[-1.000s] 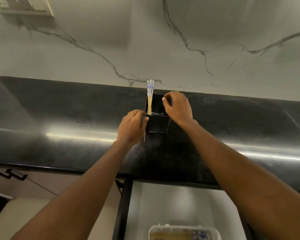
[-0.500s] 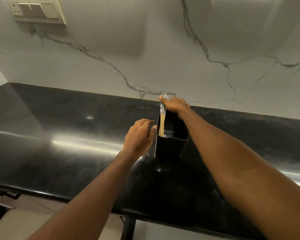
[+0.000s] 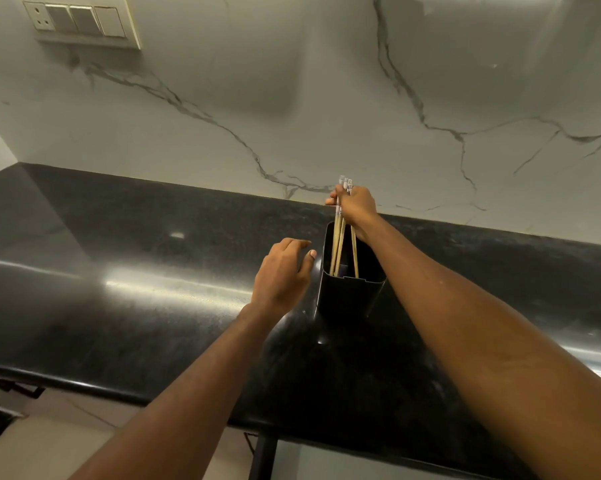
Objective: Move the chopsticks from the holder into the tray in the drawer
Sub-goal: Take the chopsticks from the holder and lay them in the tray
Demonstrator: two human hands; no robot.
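Observation:
A black rectangular holder [image 3: 349, 293] stands on the dark countertop [image 3: 136, 278], near the back wall. Several wooden chopsticks [image 3: 339, 242] with patterned white tops stick up out of it. My right hand [image 3: 356, 206] grips the chopsticks near their tops, above the holder's rim, and their lower ends are still inside the holder. My left hand [image 3: 283, 273] hovers just left of the holder with its fingers relaxed, the thumb close to the holder's upper left corner. The tray and most of the drawer are out of view.
A marble-patterned wall [image 3: 292, 98] rises behind the counter, with a switch and socket plate [image 3: 80, 22] at the upper left. Below the counter's front edge a dark cabinet frame [image 3: 262, 455] and a pale surface show.
My right hand has gone from the holder's rim to the chopstick tops and lifted them a little. My left hand has come off the holder. The view has tilted upward, losing the tray.

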